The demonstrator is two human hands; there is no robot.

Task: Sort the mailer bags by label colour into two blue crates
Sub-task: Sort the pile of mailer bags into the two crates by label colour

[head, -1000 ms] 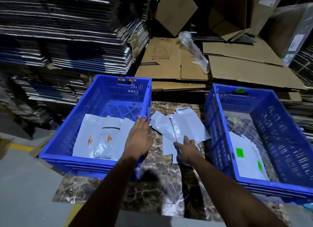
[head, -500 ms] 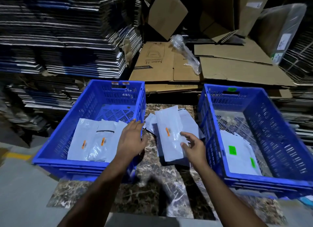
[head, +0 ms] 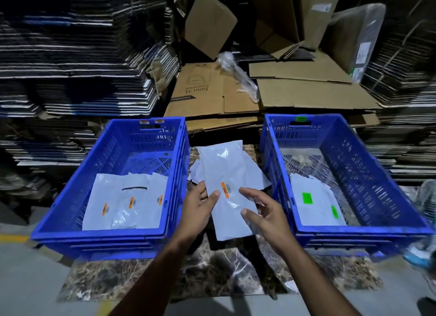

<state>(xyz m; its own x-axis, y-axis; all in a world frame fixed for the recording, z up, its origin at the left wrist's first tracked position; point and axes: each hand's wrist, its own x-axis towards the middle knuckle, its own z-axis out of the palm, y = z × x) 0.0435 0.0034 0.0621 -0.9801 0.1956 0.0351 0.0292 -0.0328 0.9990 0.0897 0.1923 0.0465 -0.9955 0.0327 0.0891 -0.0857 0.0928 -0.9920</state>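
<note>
Fingers of the left hand [head: 200, 203] curl round the left edge of a white mailer bag [head: 230, 188], the thumb pressed on its face just beside the orange label [head: 224, 190], so this hand pinches the bag. The right hand [head: 262, 212] sits at the bag's lower right edge with fingers spread and loosely bent; its thumb tip lies on the bag's face, and whether the other fingers grip the edge cannot be told. The bag is held between the two blue crates, over the marbled slab [head: 212, 275]. Its long axis runs from about 12 o'clock down to 6 o'clock, tilted slightly so the far end leans toward 11. The orange label runs along the same axis. More white bags [head: 197, 172] lie under it on the slab. At 9 o'clock of the hands, the left crate [head: 70, 193] holds bags with orange labels [head: 131, 202]. At 3 o'clock, the right crate [head: 377, 174] holds bags with green labels [head: 307, 198]. Flattened cardboard [head: 306, 94] is stacked at 12 o'clock.
</note>
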